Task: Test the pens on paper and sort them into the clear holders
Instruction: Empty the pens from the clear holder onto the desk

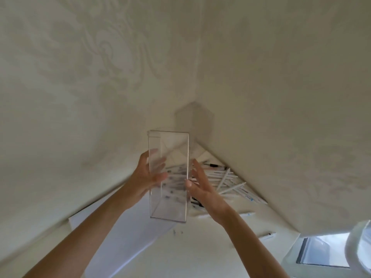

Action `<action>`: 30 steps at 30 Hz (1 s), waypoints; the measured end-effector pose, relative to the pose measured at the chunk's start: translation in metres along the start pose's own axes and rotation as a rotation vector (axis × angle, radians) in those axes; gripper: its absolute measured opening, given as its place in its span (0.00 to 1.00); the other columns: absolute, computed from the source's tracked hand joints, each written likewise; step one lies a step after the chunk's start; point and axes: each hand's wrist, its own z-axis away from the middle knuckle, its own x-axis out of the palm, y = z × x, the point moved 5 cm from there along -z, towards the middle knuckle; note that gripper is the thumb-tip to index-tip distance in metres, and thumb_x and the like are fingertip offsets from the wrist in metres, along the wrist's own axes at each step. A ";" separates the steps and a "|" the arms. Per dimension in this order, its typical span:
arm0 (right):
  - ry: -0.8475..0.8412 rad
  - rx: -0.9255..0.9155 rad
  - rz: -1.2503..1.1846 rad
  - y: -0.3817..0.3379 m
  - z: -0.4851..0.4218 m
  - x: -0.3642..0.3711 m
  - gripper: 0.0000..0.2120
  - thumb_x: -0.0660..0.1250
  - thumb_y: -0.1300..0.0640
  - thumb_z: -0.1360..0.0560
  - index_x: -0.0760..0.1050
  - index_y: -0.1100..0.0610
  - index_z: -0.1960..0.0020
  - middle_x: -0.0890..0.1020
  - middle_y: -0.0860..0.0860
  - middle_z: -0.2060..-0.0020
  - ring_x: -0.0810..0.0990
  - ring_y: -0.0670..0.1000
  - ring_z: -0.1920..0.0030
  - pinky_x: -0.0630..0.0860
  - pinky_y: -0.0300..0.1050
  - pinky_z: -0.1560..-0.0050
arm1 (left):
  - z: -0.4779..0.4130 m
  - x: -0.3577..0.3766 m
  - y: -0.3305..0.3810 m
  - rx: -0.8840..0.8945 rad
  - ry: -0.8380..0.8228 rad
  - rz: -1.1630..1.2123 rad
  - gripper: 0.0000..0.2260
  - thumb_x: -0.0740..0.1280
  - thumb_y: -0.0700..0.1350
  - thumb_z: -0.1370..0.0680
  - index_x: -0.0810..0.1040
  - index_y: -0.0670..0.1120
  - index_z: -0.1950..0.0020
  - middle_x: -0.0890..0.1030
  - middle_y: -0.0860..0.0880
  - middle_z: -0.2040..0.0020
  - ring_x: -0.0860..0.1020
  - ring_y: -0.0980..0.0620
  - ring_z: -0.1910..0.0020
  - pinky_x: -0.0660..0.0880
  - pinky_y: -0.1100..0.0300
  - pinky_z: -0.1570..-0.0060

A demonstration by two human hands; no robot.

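A tall clear holder (169,149) is held up in the air between both hands, empty, above the table corner. My left hand (147,177) presses its left wall with fingers spread. My right hand (198,181) presses its right wall. Behind and below the holder, a heap of white pens (226,181) lies in the corner where two walls meet. A white sheet of paper (128,237) lies on the table under my left forearm, with small ink marks near its right edge.
Two loose white pens (268,235) lie on the table to the right, near the wall. Pale patterned walls close in on the left and right. A window or screen (321,251) and a white curved object (359,243) sit at the lower right.
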 end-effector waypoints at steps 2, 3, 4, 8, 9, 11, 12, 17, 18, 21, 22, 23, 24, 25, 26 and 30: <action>-0.096 -0.008 -0.083 0.000 -0.005 0.007 0.38 0.68 0.44 0.28 0.48 0.39 0.25 0.64 0.46 0.27 0.68 0.46 0.30 0.69 0.52 0.33 | 0.006 -0.006 -0.007 -0.046 -0.036 0.118 0.44 0.83 0.53 0.48 0.66 0.54 0.37 0.74 0.48 0.36 0.74 0.53 0.38 0.77 0.55 0.51; -0.128 -0.010 -0.126 0.000 -0.008 0.010 0.35 0.68 0.50 0.26 0.52 0.43 0.25 0.70 0.47 0.33 0.72 0.47 0.34 0.73 0.51 0.37 | 0.009 -0.009 -0.011 -0.058 -0.059 0.155 0.42 0.82 0.52 0.44 0.66 0.53 0.36 0.73 0.47 0.34 0.72 0.52 0.35 0.76 0.52 0.48; -0.140 0.004 -0.130 -0.003 -0.011 0.013 0.31 0.68 0.56 0.26 0.57 0.48 0.27 0.75 0.48 0.39 0.76 0.47 0.40 0.76 0.47 0.43 | 0.011 -0.014 -0.014 -0.061 -0.077 0.159 0.39 0.80 0.50 0.39 0.65 0.52 0.34 0.72 0.48 0.33 0.69 0.51 0.33 0.75 0.52 0.45; -0.089 0.058 0.029 -0.002 -0.026 0.014 0.22 0.71 0.67 0.29 0.67 0.51 0.41 0.79 0.49 0.46 0.81 0.39 0.49 0.77 0.40 0.46 | 0.019 -0.030 -0.011 -0.026 -0.086 -0.101 0.33 0.74 0.57 0.33 0.66 0.54 0.31 0.71 0.56 0.32 0.66 0.58 0.31 0.69 0.61 0.37; -0.057 0.059 0.082 0.001 -0.031 0.012 0.24 0.73 0.66 0.30 0.67 0.50 0.41 0.79 0.50 0.43 0.80 0.40 0.47 0.77 0.40 0.45 | 0.021 -0.033 -0.010 -0.016 -0.048 -0.178 0.34 0.74 0.60 0.35 0.67 0.54 0.32 0.73 0.55 0.34 0.68 0.58 0.33 0.68 0.59 0.36; 0.056 0.025 0.156 0.006 -0.040 0.008 0.30 0.77 0.63 0.34 0.66 0.48 0.39 0.79 0.47 0.43 0.79 0.40 0.46 0.76 0.37 0.47 | 0.022 -0.039 -0.009 0.025 0.069 -0.250 0.35 0.74 0.64 0.37 0.71 0.52 0.34 0.77 0.52 0.38 0.73 0.54 0.37 0.68 0.51 0.35; 0.110 -0.005 0.192 0.006 -0.042 0.007 0.32 0.78 0.61 0.36 0.66 0.46 0.39 0.78 0.43 0.44 0.78 0.39 0.46 0.75 0.34 0.49 | 0.022 -0.041 -0.009 0.045 0.116 -0.238 0.35 0.74 0.63 0.37 0.72 0.51 0.34 0.78 0.51 0.39 0.74 0.52 0.38 0.68 0.50 0.35; 0.259 -0.102 0.238 0.007 -0.051 0.017 0.37 0.78 0.55 0.35 0.63 0.47 0.32 0.72 0.35 0.43 0.74 0.37 0.42 0.74 0.32 0.45 | 0.022 -0.035 -0.009 0.104 0.301 -0.417 0.24 0.63 0.57 0.25 0.59 0.65 0.31 0.67 0.62 0.32 0.67 0.62 0.34 0.66 0.61 0.35; 0.282 -0.113 0.227 0.005 -0.055 0.018 0.37 0.78 0.56 0.35 0.64 0.49 0.32 0.72 0.35 0.44 0.74 0.39 0.42 0.75 0.33 0.45 | 0.022 -0.032 -0.007 0.135 0.308 -0.515 0.23 0.60 0.56 0.23 0.55 0.69 0.30 0.65 0.61 0.32 0.66 0.61 0.33 0.66 0.60 0.35; 0.327 -0.156 0.228 -0.005 -0.066 0.018 0.35 0.78 0.57 0.34 0.65 0.50 0.32 0.74 0.36 0.44 0.74 0.37 0.43 0.76 0.34 0.45 | 0.017 -0.030 -0.008 0.219 0.316 -0.639 0.29 0.60 0.49 0.21 0.48 0.68 0.28 0.66 0.59 0.36 0.69 0.60 0.35 0.69 0.59 0.38; 0.331 -0.175 0.236 -0.009 -0.069 0.017 0.35 0.77 0.56 0.34 0.65 0.50 0.32 0.74 0.38 0.42 0.74 0.36 0.43 0.75 0.32 0.46 | 0.014 -0.030 -0.007 0.217 0.315 -0.630 0.31 0.61 0.45 0.21 0.47 0.65 0.27 0.67 0.58 0.37 0.70 0.63 0.38 0.70 0.64 0.41; 0.332 -0.191 0.244 -0.013 -0.072 0.014 0.35 0.77 0.56 0.33 0.64 0.51 0.32 0.75 0.41 0.40 0.74 0.38 0.42 0.75 0.31 0.46 | 0.010 -0.030 -0.008 0.198 0.305 -0.611 0.33 0.63 0.43 0.22 0.46 0.62 0.27 0.69 0.57 0.38 0.71 0.67 0.41 0.70 0.71 0.44; 0.327 -0.206 0.248 -0.015 -0.076 0.011 0.34 0.77 0.56 0.33 0.64 0.50 0.32 0.75 0.43 0.39 0.75 0.40 0.41 0.75 0.32 0.46 | 0.005 -0.029 -0.008 0.173 0.284 -0.583 0.35 0.65 0.42 0.23 0.46 0.60 0.26 0.69 0.58 0.38 0.70 0.71 0.43 0.68 0.76 0.48; 0.312 -0.220 0.250 -0.016 -0.081 0.007 0.34 0.76 0.56 0.32 0.64 0.49 0.31 0.75 0.43 0.38 0.75 0.41 0.39 0.75 0.33 0.45 | 0.002 -0.026 -0.008 0.153 0.259 -0.543 0.38 0.68 0.43 0.25 0.46 0.57 0.25 0.69 0.60 0.38 0.69 0.74 0.45 0.67 0.79 0.51; 0.291 -0.232 0.260 -0.016 -0.085 0.004 0.33 0.76 0.57 0.32 0.64 0.47 0.31 0.75 0.42 0.37 0.74 0.42 0.38 0.74 0.34 0.43 | -0.002 -0.022 -0.007 0.146 0.245 -0.501 0.40 0.70 0.43 0.27 0.47 0.53 0.24 0.69 0.62 0.39 0.68 0.77 0.46 0.66 0.80 0.52; 0.189 -0.224 0.256 -0.008 -0.103 -0.005 0.31 0.73 0.61 0.29 0.64 0.41 0.35 0.73 0.42 0.35 0.70 0.41 0.33 0.72 0.49 0.34 | -0.016 -0.009 -0.003 0.223 0.417 -0.370 0.33 0.74 0.41 0.32 0.60 0.51 0.32 0.72 0.62 0.45 0.73 0.73 0.49 0.70 0.76 0.55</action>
